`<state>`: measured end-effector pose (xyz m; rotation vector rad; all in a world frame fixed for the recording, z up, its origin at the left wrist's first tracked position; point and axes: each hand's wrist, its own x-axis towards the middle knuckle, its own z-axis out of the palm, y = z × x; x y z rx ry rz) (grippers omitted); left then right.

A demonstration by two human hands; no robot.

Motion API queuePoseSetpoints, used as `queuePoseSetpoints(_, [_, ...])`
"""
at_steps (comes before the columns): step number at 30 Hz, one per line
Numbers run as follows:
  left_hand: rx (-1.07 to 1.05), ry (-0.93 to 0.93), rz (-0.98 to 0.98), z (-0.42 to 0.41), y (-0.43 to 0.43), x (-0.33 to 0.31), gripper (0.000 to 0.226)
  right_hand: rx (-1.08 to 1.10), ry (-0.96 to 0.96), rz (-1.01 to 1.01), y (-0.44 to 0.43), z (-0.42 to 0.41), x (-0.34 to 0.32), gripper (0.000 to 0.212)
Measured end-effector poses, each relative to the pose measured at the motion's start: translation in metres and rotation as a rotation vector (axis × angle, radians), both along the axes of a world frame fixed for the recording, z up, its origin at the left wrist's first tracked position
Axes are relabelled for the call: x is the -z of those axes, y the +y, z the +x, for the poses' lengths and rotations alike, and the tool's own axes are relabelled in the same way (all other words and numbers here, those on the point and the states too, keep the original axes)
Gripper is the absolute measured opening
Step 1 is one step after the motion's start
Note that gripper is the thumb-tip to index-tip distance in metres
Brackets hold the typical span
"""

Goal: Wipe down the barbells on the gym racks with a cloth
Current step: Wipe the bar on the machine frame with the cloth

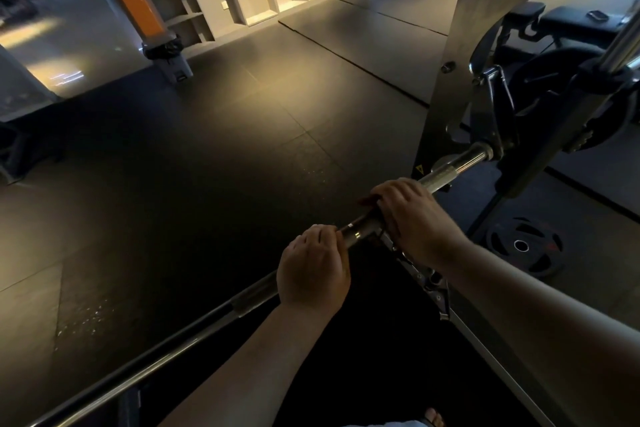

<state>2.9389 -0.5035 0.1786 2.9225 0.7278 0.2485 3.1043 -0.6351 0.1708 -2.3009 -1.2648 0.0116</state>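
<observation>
Left hand point(313, 267): fingers point(325, 230) curled fully round the barbell point(450, 168), overhand, nothing else in it. Looks like the bracing hand.

The barbell sits in the rack at about waist height, above the rubber floor point(207, 149). Its long axis runs diagonally from lower left, where it leaves the view, to upper right. That far end points into the hook on the rack upright point(450, 80). Seems roughly level, but I can't be sure from this angle.

Right hand point(410, 215): just beside the left, further toward the rack, also wrapped overhand round the bar. A dark red sliver at its fingertips is probably the cloth point(366, 200). Most of it is hidden, so I can't confirm how it's folded.

My take on doing this step well:
- keep the left grip firm so the bar doesn't spin
- wrap the cloth all the way round, not just over the top
- stroke along the axis toward the rack end, overlapping passes
- twist over the knurled patch ahead, since grime sits in the grooves
- stop short of the hook: pinch risk

A weight plate point(523, 246) lies on the floor to the right, well apart.
</observation>
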Motion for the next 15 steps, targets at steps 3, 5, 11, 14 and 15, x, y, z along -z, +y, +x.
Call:
queuePoseSetpoints(3, [0.009,-0.004,-0.003,0.0,0.0,-0.001,0.035,0.192,0.061,0.077,-0.001,0.006,-0.002,0.032])
queuePoseSetpoints(5, [0.005,0.001,-0.011,0.0,0.0,-0.003,0.035,0.185,0.062,0.122,0.005,-0.011,0.001,0.03])
queuePoseSetpoints(11, [0.002,0.015,0.001,0.001,-0.001,-0.003,0.03,-0.037,0.022,0.055,-0.003,-0.008,0.009,0.041])
queuePoseSetpoints(14, [-0.009,0.007,0.008,0.001,-0.001,-0.002,0.031,0.065,0.01,0.064,-0.007,0.008,0.008,0.037])
queuePoseSetpoints(15, [-0.014,0.007,0.01,0.001,-0.001,-0.002,0.032,0.117,0.032,0.092,-0.005,0.005,0.008,0.036])
